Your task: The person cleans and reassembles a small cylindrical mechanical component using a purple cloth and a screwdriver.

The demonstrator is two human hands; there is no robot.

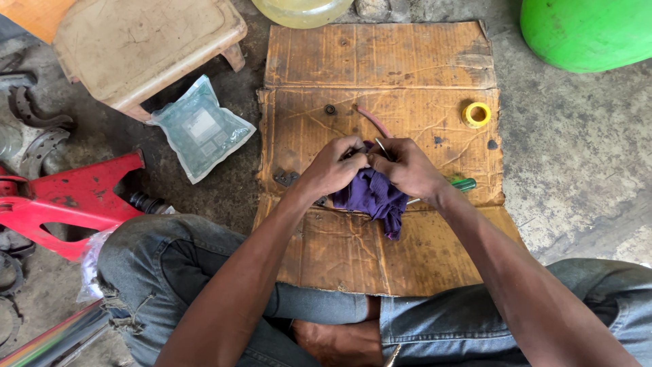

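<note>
Head view, looking down over crossed legs in jeans onto a sheet of flattened cardboard [380,61] laid on the concrete floor. Both hands meet above the middle of the cardboard. Left hand [333,170] is closed, fingers curled onto the top of a purple cloth [372,196]. Right hand [407,166] is likewise closed on the cloth from the opposite side, and a thin metal piece [382,147] stands up between the two thumbs; which hand pinches it cannot be told. The cloth is bunched between and under the hands, its loose end hanging toward the near edge of the cardboard.

A screwdriver with a green handle [464,184] lies just beside the right wrist, near the cardboard's right edge. A roll of yellow tape [477,114] sits toward the far right corner, well apart from the hands. A pink tube [372,121] lies just beyond the hands.

Off the cardboard's left edge: a clear plastic packet [201,128], a worn stool [146,47] and a red metal frame [68,200].
</note>
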